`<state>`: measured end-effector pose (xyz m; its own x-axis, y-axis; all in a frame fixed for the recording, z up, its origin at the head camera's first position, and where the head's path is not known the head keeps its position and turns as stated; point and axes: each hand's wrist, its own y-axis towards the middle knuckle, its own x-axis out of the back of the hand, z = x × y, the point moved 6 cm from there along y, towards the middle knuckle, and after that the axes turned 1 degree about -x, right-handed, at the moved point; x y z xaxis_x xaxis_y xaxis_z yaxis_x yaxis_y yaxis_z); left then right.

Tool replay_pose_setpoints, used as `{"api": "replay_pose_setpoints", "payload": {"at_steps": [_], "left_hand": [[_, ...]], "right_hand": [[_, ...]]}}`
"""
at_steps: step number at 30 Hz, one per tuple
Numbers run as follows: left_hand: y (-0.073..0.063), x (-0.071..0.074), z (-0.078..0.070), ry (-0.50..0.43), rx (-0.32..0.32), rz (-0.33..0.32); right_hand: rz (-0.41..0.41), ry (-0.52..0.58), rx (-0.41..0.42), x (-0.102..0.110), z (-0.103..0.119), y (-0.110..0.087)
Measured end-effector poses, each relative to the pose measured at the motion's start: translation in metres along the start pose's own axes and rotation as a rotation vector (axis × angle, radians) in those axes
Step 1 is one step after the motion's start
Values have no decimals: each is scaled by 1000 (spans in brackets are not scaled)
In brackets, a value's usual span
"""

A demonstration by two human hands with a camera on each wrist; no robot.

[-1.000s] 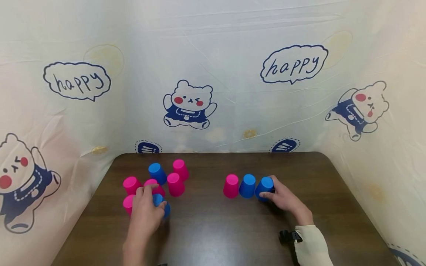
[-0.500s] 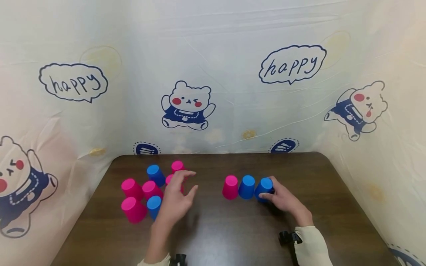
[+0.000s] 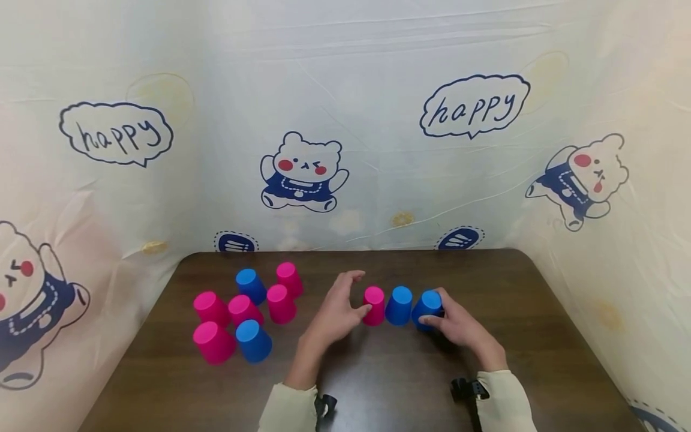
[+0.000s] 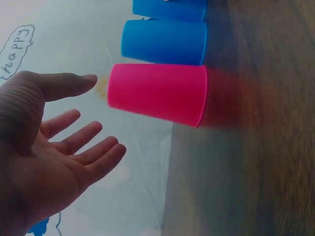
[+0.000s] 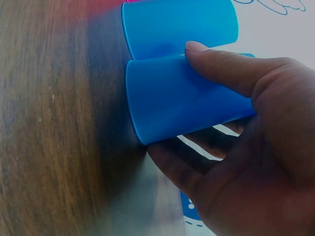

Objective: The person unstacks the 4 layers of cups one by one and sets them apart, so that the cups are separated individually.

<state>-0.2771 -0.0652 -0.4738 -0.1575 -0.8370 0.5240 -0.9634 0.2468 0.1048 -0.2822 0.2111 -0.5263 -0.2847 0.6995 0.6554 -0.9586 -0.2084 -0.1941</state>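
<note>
A row of upside-down cups stands right of the table's middle: a pink cup, a middle blue cup and a right-hand blue cup. My right hand grips that last one from its right side, thumb across its front; the right wrist view shows this blue cup standing rim down. My left hand is just left of the pink cup, thumb and fingers spread. In the left wrist view the left hand holds nothing, and its thumb stops short of the pink cup.
On the left of the table stands a loose group of upside-down cups, several pink, such as the front pink cup, plus a front blue cup and a back blue cup. Patterned cloth surrounds the table's back and sides.
My left hand has left the cup group at the left and moved right to beside the pink cup of the row. My right hand keeps its grip on the right-hand blue cup.
</note>
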Motion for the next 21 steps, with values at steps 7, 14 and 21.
{"api": "replay_pose_setpoints", "payload": {"at_steps": [7,14,21], "left_hand": [[7,-16,6,-62,13,36],[14,-31,10,-58,34,54],[15,-38,13,-57,24,32]], "right_hand": [[4,-3,-1,0,1,-1],[4,7,2,0,0,-2],[4,8,6,0,1,-2]]}}
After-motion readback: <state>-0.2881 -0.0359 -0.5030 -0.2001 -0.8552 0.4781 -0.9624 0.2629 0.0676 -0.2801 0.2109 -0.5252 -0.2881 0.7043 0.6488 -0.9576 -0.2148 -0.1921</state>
